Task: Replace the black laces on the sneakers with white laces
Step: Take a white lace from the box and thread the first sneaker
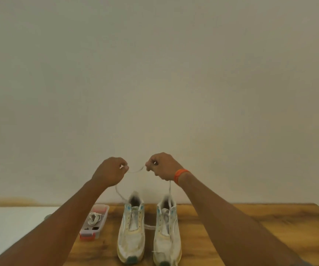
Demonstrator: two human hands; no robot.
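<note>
Left hand (110,171): pinching one end of thin white fabric lace (135,170).
Right hand (161,166): gripping the other end.
Lace: sagging between grips, trailing below to worn white mesh sneakers (131,229) standing on the brown wooden table (250,227).

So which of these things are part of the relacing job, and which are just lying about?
Part of the job:
white lace, pinched by left hand and right hand
left sneaker
right sneaker
plastic box with a coiled lace

Lying about:
orange wristband
wooden table

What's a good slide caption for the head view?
Both hands hold a white lace above two white sneakers.
</note>
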